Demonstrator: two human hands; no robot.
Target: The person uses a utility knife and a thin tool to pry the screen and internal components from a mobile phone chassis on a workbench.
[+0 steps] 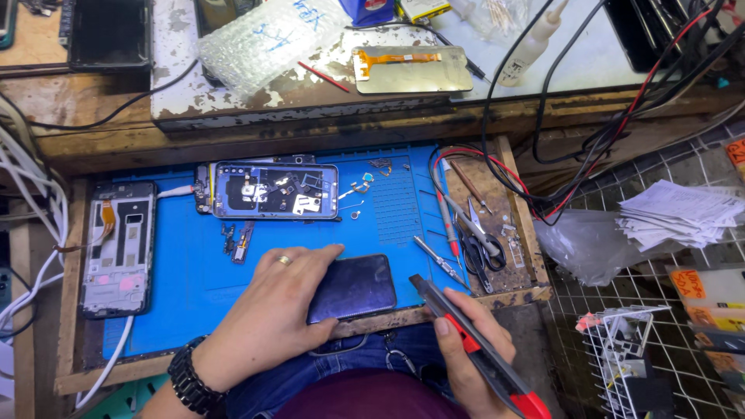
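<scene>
- My left hand (275, 310) lay flat on a dark phone (353, 288), fingers spread over its left end and thumb along its near edge, pressing it down rather than clenching it.
- The phone rested at the near edge of the blue work mat (186, 264), slightly tilted, partly over the wooden table edge.
- My right hand (466, 361) was closed around a red and black utility knife (473, 341), its tip pointing far-left, just right of the phone and apart from it.
- I could not tell whether the blade was out; the tip was too small to judge.
- Far on the mat lay an opened phone with a blue frame (275, 191), small parts loose beside it.
- At the left sat a phone frame with its insides showing (118, 248).
- To the right, on bare wood, lay scissors (477, 247) and a red-handled tool (448, 221).
</scene>
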